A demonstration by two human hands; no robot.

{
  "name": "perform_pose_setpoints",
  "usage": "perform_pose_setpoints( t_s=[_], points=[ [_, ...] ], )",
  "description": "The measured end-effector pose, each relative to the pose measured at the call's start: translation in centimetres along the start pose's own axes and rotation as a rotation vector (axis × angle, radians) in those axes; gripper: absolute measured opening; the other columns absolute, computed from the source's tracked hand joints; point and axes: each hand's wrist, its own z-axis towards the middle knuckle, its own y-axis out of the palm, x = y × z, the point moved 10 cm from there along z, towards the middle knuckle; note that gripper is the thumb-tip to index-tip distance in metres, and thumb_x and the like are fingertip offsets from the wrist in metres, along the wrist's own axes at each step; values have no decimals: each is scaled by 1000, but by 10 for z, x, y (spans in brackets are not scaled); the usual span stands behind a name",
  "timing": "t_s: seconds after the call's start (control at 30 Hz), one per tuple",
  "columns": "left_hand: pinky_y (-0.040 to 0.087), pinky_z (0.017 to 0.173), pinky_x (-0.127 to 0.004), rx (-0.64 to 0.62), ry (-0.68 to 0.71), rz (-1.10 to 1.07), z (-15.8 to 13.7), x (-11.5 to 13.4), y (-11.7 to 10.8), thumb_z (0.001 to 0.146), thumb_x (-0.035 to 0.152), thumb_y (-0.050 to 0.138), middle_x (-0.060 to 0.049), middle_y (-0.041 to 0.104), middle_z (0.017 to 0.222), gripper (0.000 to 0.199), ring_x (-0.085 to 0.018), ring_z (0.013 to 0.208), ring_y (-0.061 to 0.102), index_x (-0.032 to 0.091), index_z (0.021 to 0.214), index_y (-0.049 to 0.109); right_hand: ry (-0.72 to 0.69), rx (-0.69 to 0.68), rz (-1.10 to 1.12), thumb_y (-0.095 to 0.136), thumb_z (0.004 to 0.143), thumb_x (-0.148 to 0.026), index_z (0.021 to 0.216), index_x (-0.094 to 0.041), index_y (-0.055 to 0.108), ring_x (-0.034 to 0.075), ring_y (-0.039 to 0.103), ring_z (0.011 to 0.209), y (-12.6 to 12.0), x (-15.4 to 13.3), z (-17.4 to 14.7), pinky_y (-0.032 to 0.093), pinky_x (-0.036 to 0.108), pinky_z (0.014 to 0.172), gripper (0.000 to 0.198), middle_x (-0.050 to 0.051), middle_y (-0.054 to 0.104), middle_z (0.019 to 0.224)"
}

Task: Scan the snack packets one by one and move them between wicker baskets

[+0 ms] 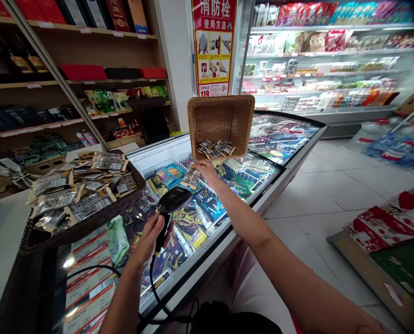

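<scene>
My left hand (149, 239) is wrapped round the handle of a black barcode scanner (174, 199), whose cable trails down to the front. In my right hand (207, 172) a small clear snack packet (191, 177) is pinched, label side up, just beyond the scanner's head. A tan wicker basket (221, 123) stands tilted behind my right hand, its opening towards me, with several similar packets (216, 149) at its bottom. To the left, a dark brown wicker basket (137, 192) is heaped with more of these packets (88, 185).
Beneath my hands is a glass-topped chest freezer (259, 199) full of packaged ice cream. Price tags (88, 278) and a green packet (117, 240) lie at the near left. Shelves (123, 81) stand behind, a refrigerated display (332, 51) at right, and stacked cartons (395, 218) on the floor.
</scene>
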Motion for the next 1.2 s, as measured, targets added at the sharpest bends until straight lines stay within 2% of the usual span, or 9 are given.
perform_pose_setpoints(
  t_s=[0.23, 0.43, 0.57, 0.67, 0.77, 0.9, 0.97, 1.13, 1.2],
  points=[
    [31, 40, -24, 23, 1, 13, -1, 3, -1, 78, 85, 70, 2, 59, 68, 68, -6, 38, 43, 18, 89, 62, 26, -20, 17, 77, 80, -36, 76, -19, 71, 9, 32, 52, -1, 14, 6, 25, 26, 52, 19, -7, 53, 61],
    [32, 41, -24, 17, -4, 11, 0, 5, 0, 77, 85, 70, 2, 59, 70, 69, -7, 40, 44, 17, 90, 63, 46, -25, 75, 79, 79, -35, 75, -20, 69, 8, 34, 51, -1, 21, 14, 24, 25, 49, 18, -7, 51, 59],
    [33, 41, -24, 24, -24, 2, 0, 2, -1, 75, 85, 72, 4, 57, 67, 70, -7, 40, 43, 18, 94, 64, 46, -20, 87, 78, 81, -32, 72, -20, 66, 8, 29, 47, -1, 19, 13, 21, 26, 46, 19, -8, 44, 54],
    [32, 42, -24, 27, -29, 1, 0, 1, -1, 76, 85, 72, 6, 51, 60, 67, -8, 39, 41, 20, 88, 63, 70, -5, 112, 78, 83, -32, 73, -20, 65, 9, 33, 47, -1, 20, 13, 23, 25, 45, 20, -8, 43, 54],
    [32, 44, -24, 58, -17, -10, -2, 5, -1, 77, 83, 73, 6, 48, 56, 65, -9, 41, 42, 20, 85, 63, 112, 120, 175, 74, 88, -32, 74, -22, 59, 10, 37, 46, -15, 24, 17, 28, 24, 43, 23, -8, 42, 54],
    [33, 46, -23, 153, 2, -42, -8, 13, -5, 78, 80, 74, 4, 53, 61, 63, -8, 44, 42, 19, 86, 64, 150, 452, 277, 66, 97, -33, 83, -24, 53, 10, 41, 46, -58, 24, 27, 38, 22, 44, 21, -6, 46, 60],
    [34, 45, -23, 164, 0, -51, -8, 13, -5, 77, 82, 74, 4, 56, 63, 65, -7, 43, 41, 19, 87, 64, 161, 553, 306, 59, 100, -30, 89, -25, 52, 11, 42, 45, -77, 15, 37, 41, 22, 44, 13, -6, 49, 62],
    [32, 39, -23, 116, -9, -36, 1, 2, -5, 75, 86, 72, 3, 57, 65, 68, -8, 41, 42, 20, 85, 59, 131, 571, 327, 55, 100, -25, 101, -26, 54, 11, 50, 52, -100, -22, 76, 50, 24, 51, 2, -4, 54, 71],
    [30, 38, -22, 83, -10, -12, 4, -1, -2, 73, 87, 71, 3, 57, 64, 69, -8, 40, 42, 20, 82, 57, 22, 520, 214, 56, 99, -24, 105, -25, 56, 13, 58, 61, -99, -39, 87, 55, 27, 58, 7, -1, 60, 80]
  ],
)
